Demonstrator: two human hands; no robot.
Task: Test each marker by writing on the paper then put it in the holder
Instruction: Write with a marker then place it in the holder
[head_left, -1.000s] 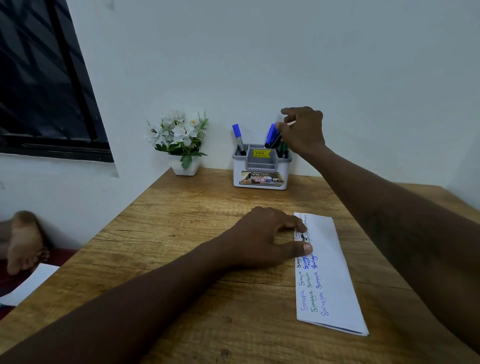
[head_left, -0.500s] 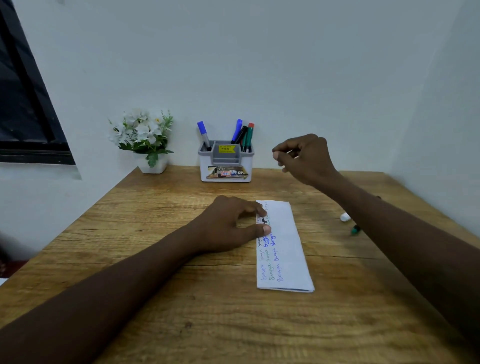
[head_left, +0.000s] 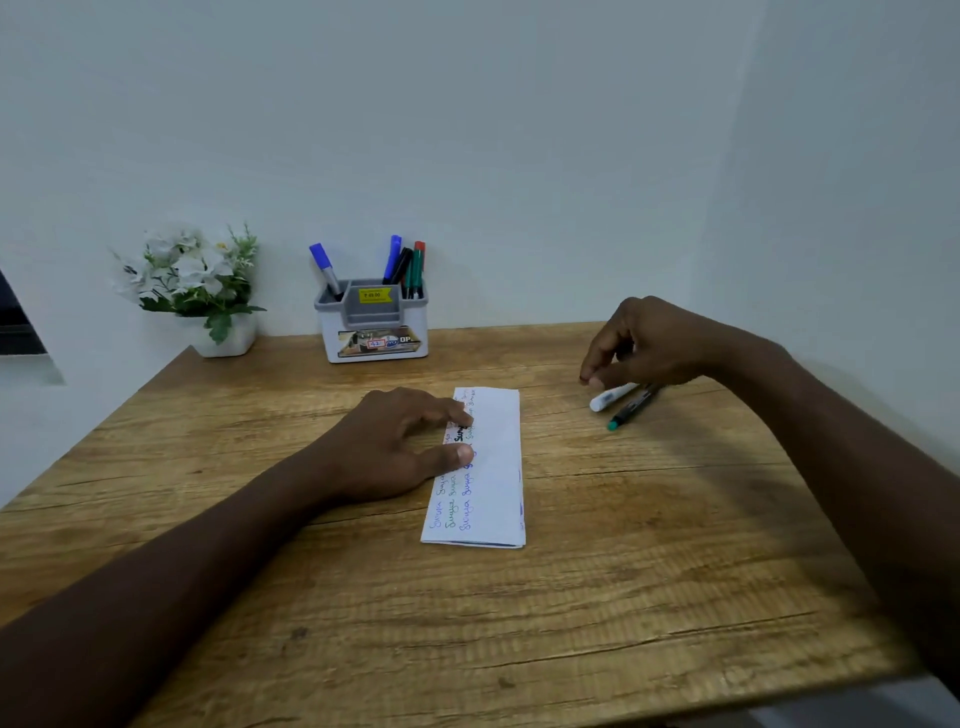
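Now that it has left the holder (head_left: 374, 332), right hand (head_left: 649, 343) hovers over white marker (head_left: 610, 397) and green-tipped marker (head_left: 631, 410), gripping nothing; left hand (head_left: 400, 447) flat, pinning paper (head_left: 493, 467). Two likely untested.

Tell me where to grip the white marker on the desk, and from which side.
Pinch the white marker across its barrel near the free rounded end, coming from above and the left: it lies flat, and the teal-tipped marker lies close along its right.

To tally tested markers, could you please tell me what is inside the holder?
The holder has one blue-capped marker in its left slot and a bunch showing blue, black, green and red on the right. The walls hide their lower ends and the front pocket's inside.
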